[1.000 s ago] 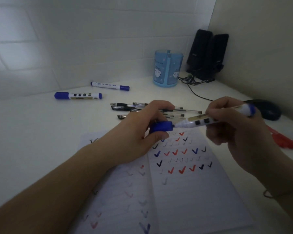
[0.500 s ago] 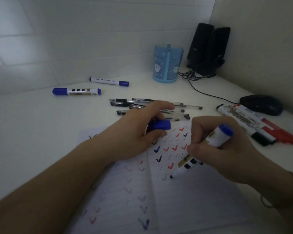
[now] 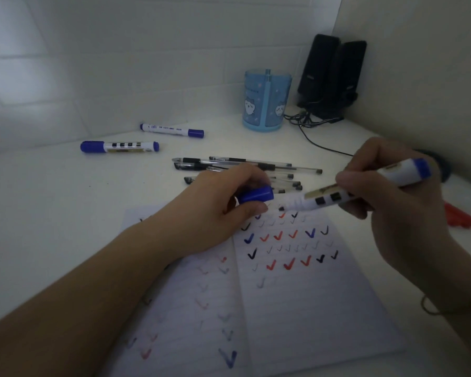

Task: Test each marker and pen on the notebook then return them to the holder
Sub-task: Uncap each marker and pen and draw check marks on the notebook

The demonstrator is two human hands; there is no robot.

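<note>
An open notebook (image 3: pixel 297 303) covered in red, blue and black tick marks lies in front of me. My left hand (image 3: pixel 215 210) rests at the notebook's top edge and pinches a blue marker cap (image 3: pixel 256 195). My right hand (image 3: pixel 392 197) grips an uncapped white marker with a blue end (image 3: pixel 403 175), held nearly level above the page, its tip pointing at the cap a short gap away. The blue pen holder (image 3: pixel 267 100) stands at the back by the wall.
Two blue-capped markers (image 3: pixel 119 147) (image 3: pixel 172 130) lie at the back left. Several clear gel pens (image 3: pixel 245 170) lie beyond my left hand. Black speakers (image 3: pixel 332 77) with a cable fill the back corner. Red marker ends (image 3: pixel 460 217) show at the right.
My right hand lifted the marker off the page, where its tip was writing half a second ago, and swung it level towards the cap. My left hand kept the cap in place.
</note>
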